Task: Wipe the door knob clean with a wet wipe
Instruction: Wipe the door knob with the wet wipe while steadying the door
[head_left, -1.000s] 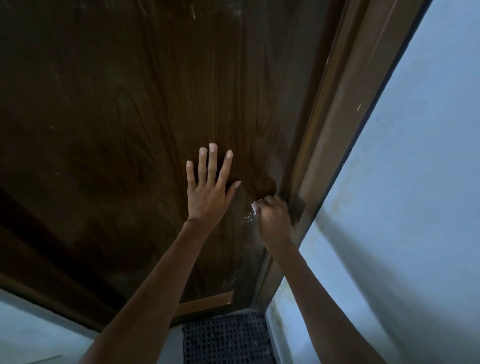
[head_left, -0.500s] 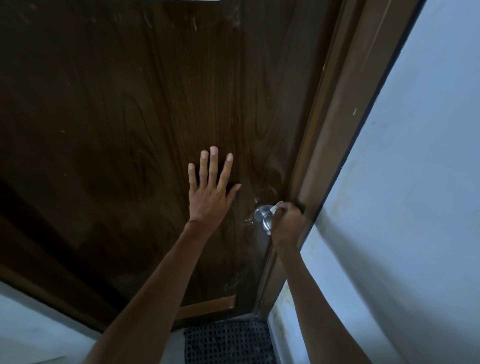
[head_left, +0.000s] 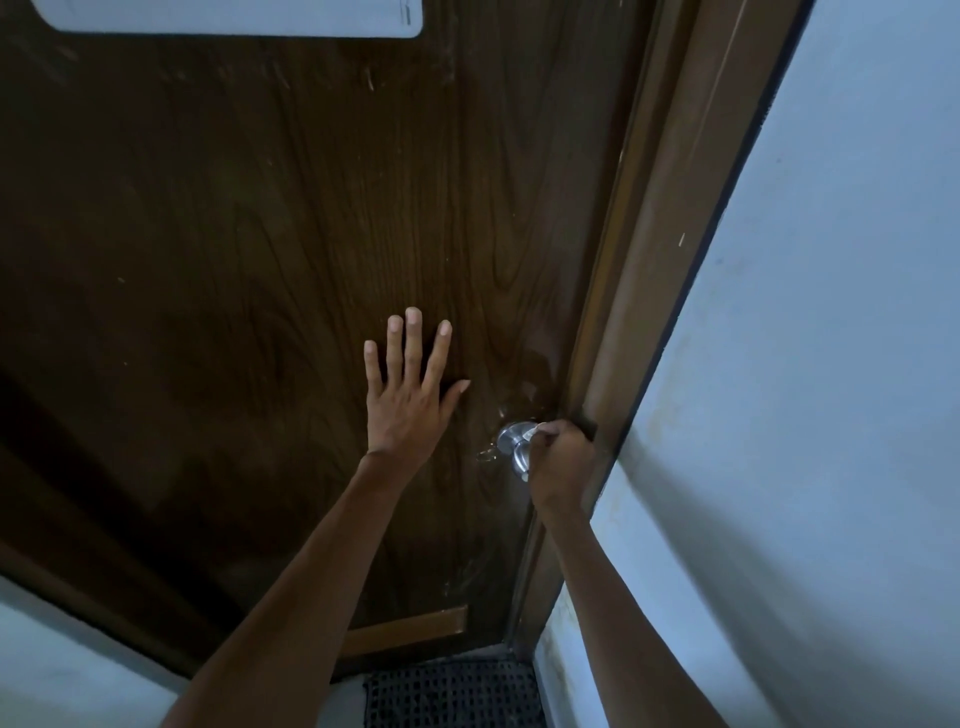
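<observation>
The door knob (head_left: 511, 446) is a round metal fitting mounted near the right edge of the dark wooden door (head_left: 260, 260), just beside the door frame (head_left: 649, 312). The right hand (head_left: 563, 460) is clenched around the knob's right and near side, grasping a wet wipe (head_left: 531, 430); only a small pale strip of the wipe shows between the fingers and the metal, and the rest is hidden inside the fist. The left half of the knob remains exposed and shiny.

The left hand (head_left: 408, 395) is released, fingers spread, palm laid flat on the door panel to the left of the knob and apart from it. It appears to brace the door against the wiping force.

Step in hand: wiping, with the wipe pressed on the knob. How far along the cleaning is cannot be told.

Next move, as judged: rotate the fist around the knob so the wipe reaches the exposed left face and the neck behind it, while the flat palm holds the door steady. A dark mat (head_left: 452, 693) lies on the floor at the near edge.
</observation>
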